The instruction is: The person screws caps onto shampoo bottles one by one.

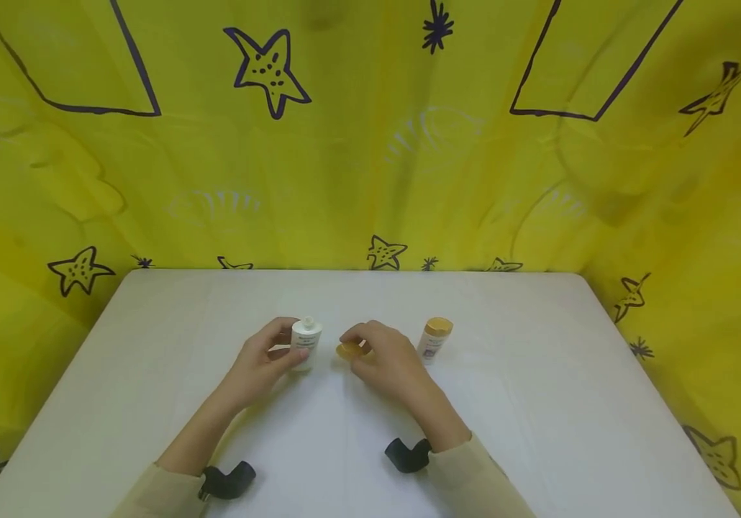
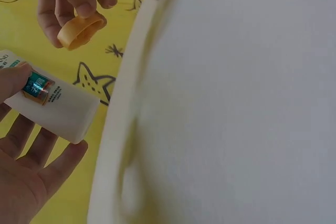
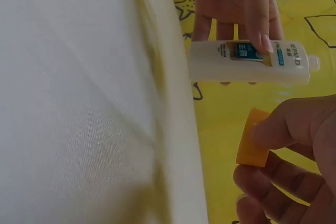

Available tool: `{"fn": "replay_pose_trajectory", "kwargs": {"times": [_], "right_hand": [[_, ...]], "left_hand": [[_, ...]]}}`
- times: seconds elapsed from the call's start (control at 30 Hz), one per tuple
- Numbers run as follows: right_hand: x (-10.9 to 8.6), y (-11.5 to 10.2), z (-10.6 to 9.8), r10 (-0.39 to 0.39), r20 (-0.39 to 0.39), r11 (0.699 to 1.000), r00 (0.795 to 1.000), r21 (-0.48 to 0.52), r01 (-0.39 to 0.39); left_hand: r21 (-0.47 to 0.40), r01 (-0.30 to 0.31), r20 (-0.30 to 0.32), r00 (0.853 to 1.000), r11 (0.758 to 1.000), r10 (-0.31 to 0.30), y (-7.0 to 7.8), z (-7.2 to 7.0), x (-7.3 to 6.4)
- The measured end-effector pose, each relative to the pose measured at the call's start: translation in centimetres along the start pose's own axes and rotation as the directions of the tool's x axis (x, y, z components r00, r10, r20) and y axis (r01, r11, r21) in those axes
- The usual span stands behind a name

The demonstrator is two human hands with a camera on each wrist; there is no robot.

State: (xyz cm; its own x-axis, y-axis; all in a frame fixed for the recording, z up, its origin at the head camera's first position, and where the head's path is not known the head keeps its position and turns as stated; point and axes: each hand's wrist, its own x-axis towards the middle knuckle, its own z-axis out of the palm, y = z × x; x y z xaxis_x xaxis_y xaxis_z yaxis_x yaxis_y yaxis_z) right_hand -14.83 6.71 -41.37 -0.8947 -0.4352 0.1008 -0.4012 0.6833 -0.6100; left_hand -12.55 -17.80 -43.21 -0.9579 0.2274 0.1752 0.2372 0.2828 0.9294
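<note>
My left hand (image 1: 265,361) grips a white bottle (image 3: 247,62) around its sides, thumb across the label. The bottle has no cap on; its small white neck (image 3: 314,63) is bare at the top. In the head view it stands upright. To the right, my right hand (image 1: 388,357) pinches an orange-yellow cap (image 3: 253,139) between thumb and fingers. The left wrist view shows the hollow inside of the cap (image 2: 80,31). Bottle and cap are a short way apart. A second white bottle (image 1: 432,341) with an orange-yellow cap stands just right of my right hand.
A white-covered table (image 1: 344,446) lies under both hands. Behind and beside it hangs a yellow curtain (image 1: 344,165) with dark star drawings. A black device sits on each wrist, one at the left (image 1: 229,480) and one at the right.
</note>
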Motion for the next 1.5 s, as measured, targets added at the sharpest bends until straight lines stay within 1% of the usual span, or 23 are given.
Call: {"fn": "replay_pose_trajectory", "kwargs": {"times": [0.13,0.2,0.33,0.47,0.63,0.87,1.0,1.17,1.3,1.5], "right_hand": [[-0.9,-0.5,-0.7,-0.060,-0.055,0.998,0.997,0.014,0.061],[-1.2,-0.8,-1.1,-0.084,-0.086,0.996,0.993,0.026,0.086],[-1.9,-1.2,-2.0,-0.128,-0.137,0.987,0.982,0.082,0.140],[-2.2,-1.4,-2.7,-0.173,-0.177,0.969,0.969,0.147,0.200],[-2.5,-1.5,-3.2,-0.187,-0.209,0.949,0.960,0.215,0.232],[-2.8,-1.7,-3.9,-0.211,-0.262,0.915,0.942,0.285,0.284],[-2.9,-2.0,-3.9,-0.246,-0.264,0.892,0.933,0.314,0.324],[-2.8,-2.3,-3.5,-0.282,-0.238,0.877,0.929,0.330,0.350],[-2.7,-2.3,-3.1,-0.301,-0.210,0.878,0.930,0.319,0.356],[-2.7,-2.3,-2.9,-0.293,-0.176,0.894,0.940,0.299,0.335]], "left_hand": [[-0.042,-0.011,0.001,1.000,0.999,0.011,0.8,0.8,0.2],[-0.048,-0.011,0.001,1.000,0.999,0.011,1.2,1.1,0.2],[-0.055,0.008,0.003,1.000,0.998,-0.008,1.8,1.4,-0.5],[-0.053,0.018,0.016,1.000,0.998,-0.017,2.2,1.4,-1.3],[-0.028,0.001,0.055,0.999,1.000,0.000,2.6,1.5,-1.8],[-0.047,-0.043,0.080,0.996,0.998,0.046,3.2,1.9,-2.0],[-0.026,-0.047,0.088,0.995,0.999,0.049,3.4,2.0,-2.0],[0.008,-0.049,0.101,0.994,0.999,0.048,2.9,2.1,-2.1],[0.019,-0.055,0.109,0.993,0.998,0.052,2.4,2.2,-2.2],[0.030,-0.055,0.119,0.992,0.998,0.051,2.0,2.3,-2.4]]}}
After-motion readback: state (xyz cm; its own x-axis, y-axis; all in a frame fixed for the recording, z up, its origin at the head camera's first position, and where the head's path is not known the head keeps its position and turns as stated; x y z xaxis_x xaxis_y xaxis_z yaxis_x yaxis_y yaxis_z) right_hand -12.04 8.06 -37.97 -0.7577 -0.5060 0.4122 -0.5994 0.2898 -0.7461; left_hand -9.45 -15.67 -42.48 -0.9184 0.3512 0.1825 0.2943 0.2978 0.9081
